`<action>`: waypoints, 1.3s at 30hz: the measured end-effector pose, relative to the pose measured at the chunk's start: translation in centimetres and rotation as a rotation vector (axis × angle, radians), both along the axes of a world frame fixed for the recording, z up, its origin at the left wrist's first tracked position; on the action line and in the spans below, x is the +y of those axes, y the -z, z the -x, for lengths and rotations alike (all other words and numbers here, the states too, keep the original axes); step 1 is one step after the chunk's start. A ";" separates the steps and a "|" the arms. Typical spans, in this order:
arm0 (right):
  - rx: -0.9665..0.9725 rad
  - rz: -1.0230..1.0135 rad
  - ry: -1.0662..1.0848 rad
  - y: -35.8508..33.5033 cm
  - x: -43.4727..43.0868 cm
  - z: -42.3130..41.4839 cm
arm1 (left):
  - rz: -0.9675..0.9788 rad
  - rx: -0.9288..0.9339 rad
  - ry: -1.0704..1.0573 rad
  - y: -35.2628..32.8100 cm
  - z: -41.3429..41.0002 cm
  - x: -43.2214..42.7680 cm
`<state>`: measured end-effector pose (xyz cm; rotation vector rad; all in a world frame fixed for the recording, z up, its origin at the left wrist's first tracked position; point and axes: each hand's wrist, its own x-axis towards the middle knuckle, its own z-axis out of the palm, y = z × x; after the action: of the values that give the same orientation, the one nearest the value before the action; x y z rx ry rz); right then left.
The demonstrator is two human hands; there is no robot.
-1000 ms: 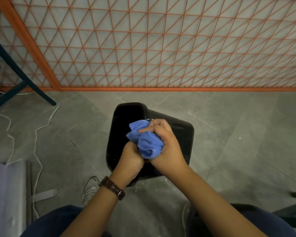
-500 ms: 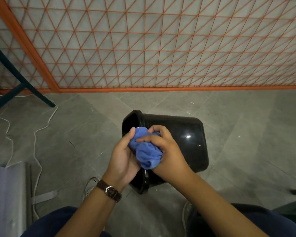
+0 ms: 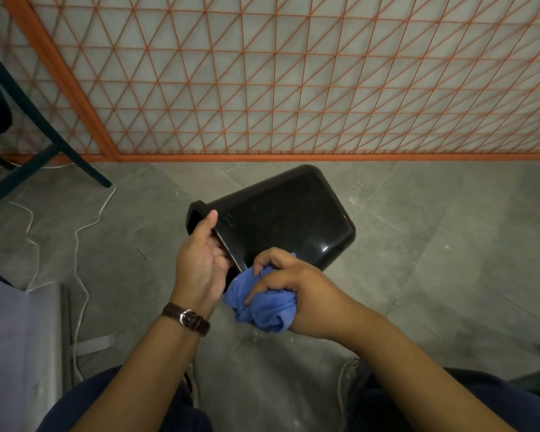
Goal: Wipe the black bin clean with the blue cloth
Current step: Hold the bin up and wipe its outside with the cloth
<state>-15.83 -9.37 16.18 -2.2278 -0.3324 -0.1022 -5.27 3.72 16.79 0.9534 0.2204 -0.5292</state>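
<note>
Black bin (image 3: 281,219) lies tipped, mouth left, base right. Left grip (image 3: 200,266) clasps its rim; right grip (image 3: 293,285) bunches the blue cloth (image 3: 262,313). Open floor (image 3: 434,244) lies to the right.

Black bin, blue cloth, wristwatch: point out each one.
black bin (image 3: 287,219): head view, on its glossy outer side wall.
blue cloth (image 3: 268,313): head view, on the bunched folds near its middle.
wristwatch (image 3: 200,325): head view, on the brown strap beside the buckle.

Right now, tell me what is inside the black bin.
Of the black bin, only a dark sliver of its mouth shows, with nothing visible there. The left hand grips the rim and covers the rest. The blue cloth is outside, bunched in the right hand.
</note>
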 end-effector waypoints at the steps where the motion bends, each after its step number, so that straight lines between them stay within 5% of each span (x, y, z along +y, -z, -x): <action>1: 0.007 0.036 -0.032 0.0 -0.2 0.0 | -0.012 -0.029 -0.017 0.0 -0.4 0.1; 6: 0.257 0.201 0.053 -0.9 -4.0 0.5 | -0.073 -0.161 -0.068 -0.8 -1.5 0.7; 8: 0.321 -0.135 0.333 -2.2 -5.5 0.5 | -0.114 -0.209 -0.097 -1.1 -1.8 1.1; 10: 0.134 -0.357 0.674 -3.1 -6.6 -0.1 | -0.142 -0.228 -0.130 -1.3 -1.8 1.2; 14: -0.040 -0.291 0.944 -2.7 -7.1 -1.9 | -0.173 -0.242 -0.092 -1.2 -1.2 0.9; 20: -0.004 -0.203 0.876 0.1 -3.8 -3.1 | -0.195 -0.310 0.074 -0.7 0.0 -0.3; 29: -0.156 -0.168 0.328 -1.2 -0.1 -2.5 | -0.186 -0.275 0.032 -0.6 0.2 -0.7; 39: 0.157 -0.108 -0.078 -2.0 -2.3 0.2 | -0.213 -0.153 -0.016 -0.9 -0.9 0.7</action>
<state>-16.02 -11.69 18.19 -2.0985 -0.3202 0.0939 -4.38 4.38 17.68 1.1937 0.1485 -0.4213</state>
